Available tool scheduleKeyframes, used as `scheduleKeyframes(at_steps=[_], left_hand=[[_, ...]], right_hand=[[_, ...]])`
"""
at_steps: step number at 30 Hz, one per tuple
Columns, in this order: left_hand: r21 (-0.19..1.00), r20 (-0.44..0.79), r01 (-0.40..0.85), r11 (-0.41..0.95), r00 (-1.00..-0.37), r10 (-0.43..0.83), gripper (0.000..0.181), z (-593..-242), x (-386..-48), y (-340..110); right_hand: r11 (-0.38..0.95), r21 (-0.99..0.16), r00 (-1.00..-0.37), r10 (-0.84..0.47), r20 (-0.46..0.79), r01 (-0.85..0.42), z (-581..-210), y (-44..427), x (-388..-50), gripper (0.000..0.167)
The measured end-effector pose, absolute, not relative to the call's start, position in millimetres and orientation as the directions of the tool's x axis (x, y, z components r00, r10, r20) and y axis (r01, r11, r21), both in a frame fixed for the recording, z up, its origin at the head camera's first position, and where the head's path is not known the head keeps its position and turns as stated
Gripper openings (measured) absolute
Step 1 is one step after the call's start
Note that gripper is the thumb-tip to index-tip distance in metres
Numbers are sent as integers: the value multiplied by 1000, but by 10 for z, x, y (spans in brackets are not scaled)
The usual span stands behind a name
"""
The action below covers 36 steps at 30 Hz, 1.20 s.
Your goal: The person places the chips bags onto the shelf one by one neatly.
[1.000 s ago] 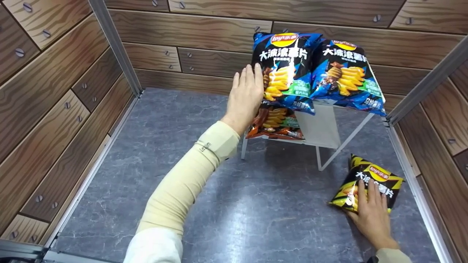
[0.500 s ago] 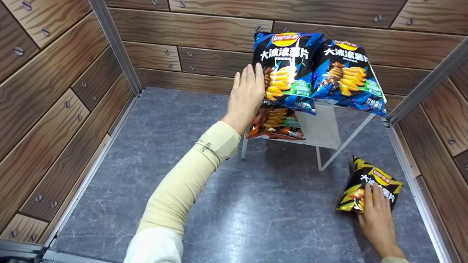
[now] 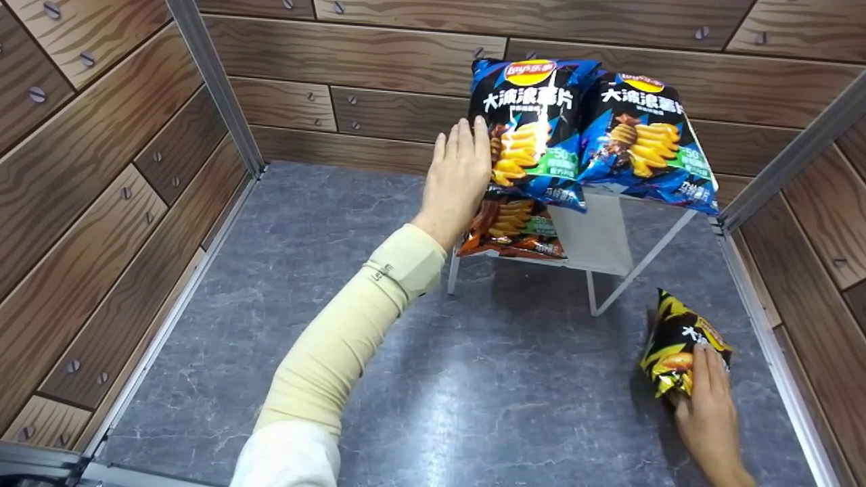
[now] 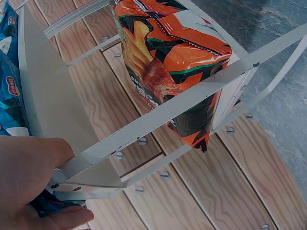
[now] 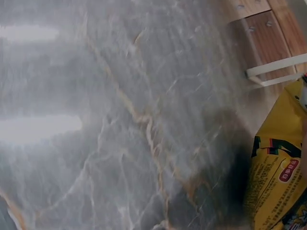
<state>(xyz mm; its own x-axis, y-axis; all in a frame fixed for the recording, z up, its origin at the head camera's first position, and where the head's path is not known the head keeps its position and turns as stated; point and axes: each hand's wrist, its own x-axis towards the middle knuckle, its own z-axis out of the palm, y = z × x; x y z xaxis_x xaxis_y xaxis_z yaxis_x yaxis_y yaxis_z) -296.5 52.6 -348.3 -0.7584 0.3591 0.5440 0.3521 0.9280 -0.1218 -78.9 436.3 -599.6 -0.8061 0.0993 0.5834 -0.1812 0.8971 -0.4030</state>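
Note:
My right hand (image 3: 710,412) grips a black and yellow bag of chips (image 3: 670,345) at the lower right in the head view, fingers across its front. The bag is tilted, and its yellow back (image 5: 278,177) shows in the right wrist view. With straight fingers my left hand (image 3: 454,179) touches the left side of a blue and black bag of chips (image 3: 528,128) on the top shelf. In the left wrist view that hand (image 4: 33,182) lies at the rack's corner. A second blue bag (image 3: 636,142) sits beside the first.
The white two-tier rack (image 3: 595,233) stands before wood-patterned walls (image 3: 379,61). On its lower shelf is an orange bag of chips (image 3: 517,226), partly covered from above. Grey marbled floor (image 3: 473,385) spreads in front, and a metal rail (image 3: 778,352) runs along the right side.
My right hand has shifted slightly right and toward me, and the yellow and black bag has tipped up with it, its front now turned more sideways. The left hand stays at the blue bag.

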Motion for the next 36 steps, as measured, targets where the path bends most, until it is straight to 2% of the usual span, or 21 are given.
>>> scheduleKeyframes(at_steps=[6,13,18,26,31,36], left_hand=[[-126,527,351,928,-769,362,45,-3480,-2962,538],[-130,523,348,928,-771,362,46,-3487,-2959,544],[-138,552,341,930,-753,359,45,-3494,-2961,536],[-131,538,342,931,-764,356,45,-3486,-2962,532],[-125,535,344,931,-767,355,46,-3488,-2963,535],[-128,525,344,930,-773,357,46,-3485,-2965,538]], right_hand=[[872,-464,-807,156,569,-158,-5894,4274,-738,91],[863,-461,-728,178,662,-208,-5803,4147,-641,87],[843,-479,-698,190,691,-244,-5723,4048,-542,87],[835,-491,-693,201,692,-248,-5508,3860,-417,88],[817,-491,-682,174,710,-302,-5355,3717,-391,87],[787,-529,-720,164,674,-317,-5182,3597,-397,91]])
